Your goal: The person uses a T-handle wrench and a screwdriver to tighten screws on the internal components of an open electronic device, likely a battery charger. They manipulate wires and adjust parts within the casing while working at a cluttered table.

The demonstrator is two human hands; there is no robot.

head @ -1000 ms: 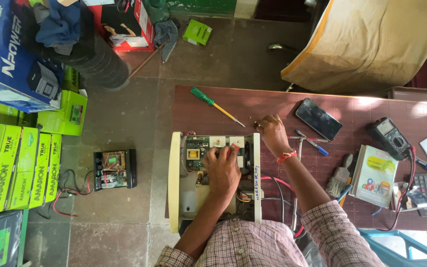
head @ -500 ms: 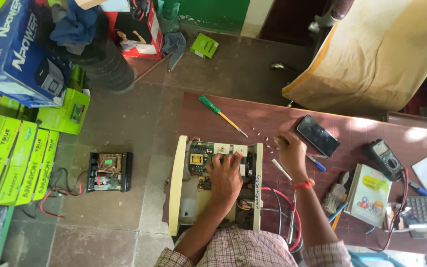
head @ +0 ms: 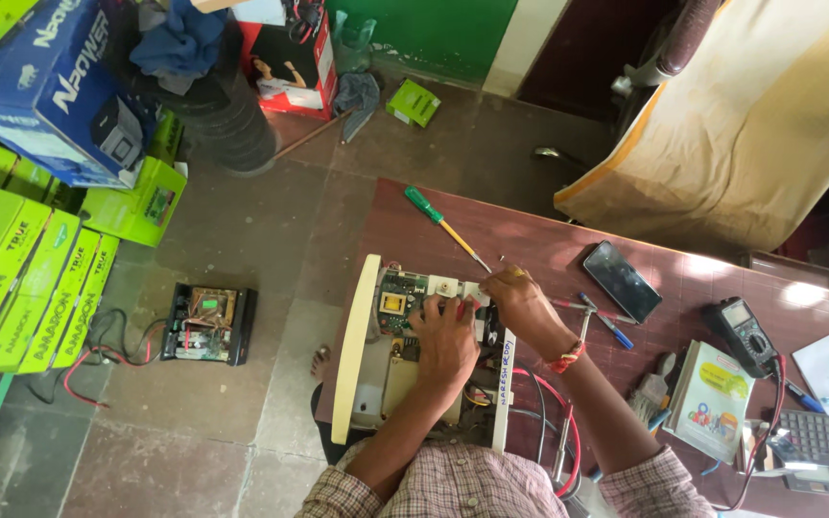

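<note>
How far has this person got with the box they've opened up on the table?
Done: the cream-cased unit lies open, its green circuit board exposed. In hand: the left hand presses down inside it, while the right hand works at its top edge; whether it grips anything is unclear. Left: no cover is on, wires trail out loose, and the green-handled screwdriver lies unused on the table.

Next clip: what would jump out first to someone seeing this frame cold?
Both hands meet over the opened cream-cased electronic unit at the near edge of the red-brown table: the left hand rests on its circuit board, the right hand at its far rim. A green-handled screwdriver lies just beyond, and bright green boxes stack along the floor at left.
</note>
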